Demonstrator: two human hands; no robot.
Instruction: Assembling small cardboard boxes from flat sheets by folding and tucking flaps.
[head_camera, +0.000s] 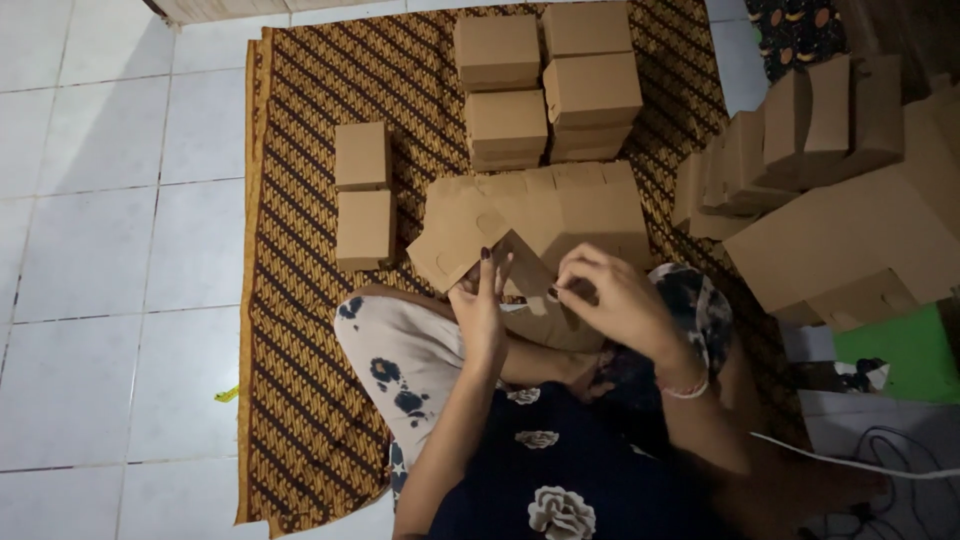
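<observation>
The left hand stands with flat fingers, pressed against one side of a brown cardboard box blank, and its dark nails touch the edge of the folded panel. The right hand has the fingers curled and pinches a small flap of the same blank between thumb and fingertips. This blank is flat and matte, with smooth paper texture, cut tabs and a small round notch; it rests over the knees of the person, just above both hands. On the right wrist sits a thin light bracelet. Under the legs lies a woven mat with a brown and yellow diagonal pattern, on white floor tiles. Two finished cube boxes stand to the left of the blank, four more stacked boxes stand behind it, and a pile of unfolded cardboard leans at the right
</observation>
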